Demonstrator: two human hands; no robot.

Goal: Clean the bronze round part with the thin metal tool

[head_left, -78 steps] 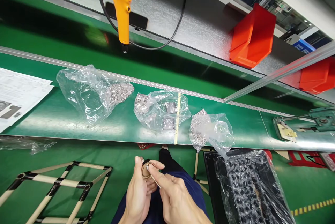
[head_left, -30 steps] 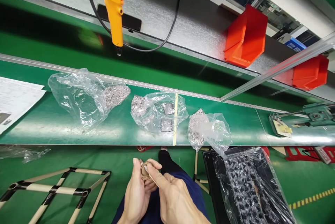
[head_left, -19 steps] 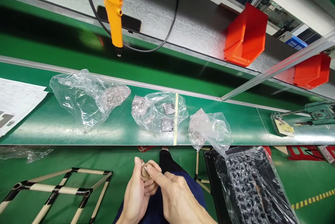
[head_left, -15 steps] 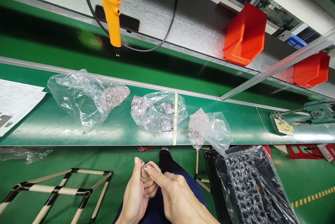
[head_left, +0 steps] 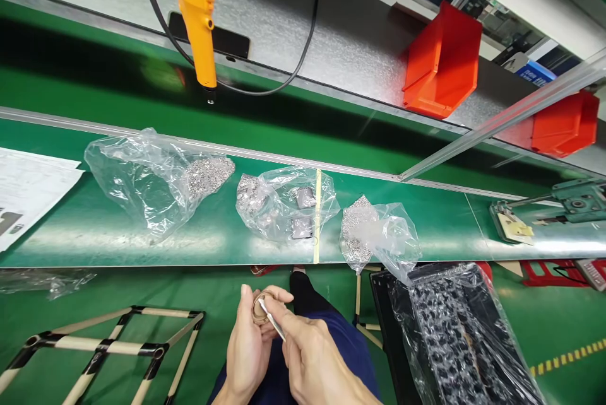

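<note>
Low in the picture, over my lap, my left hand point(head_left: 247, 349) is closed round a small round brownish ring-like part point(head_left: 260, 309), held between thumb and fingers. My right hand point(head_left: 316, 364) pinches a thin pale tool point(head_left: 271, 320) like tweezers, and its tip rests on the part. Both hands are below the near edge of the green bench point(head_left: 449, 228).
Three clear plastic bags of small metal parts lie on the bench: left bag point(head_left: 151, 178), middle bag point(head_left: 284, 203), right bag point(head_left: 379, 234). An orange power screwdriver point(head_left: 196, 11) hangs above. Paper sheets point(head_left: 26, 193) lie at left, red bins point(head_left: 442, 61) at back, a black bag-lined tray point(head_left: 449, 335) at lower right.
My hands have stayed together over my lap with small finger shifts. The tool's tip has moved slightly across the part. The view has drifted a little.
</note>
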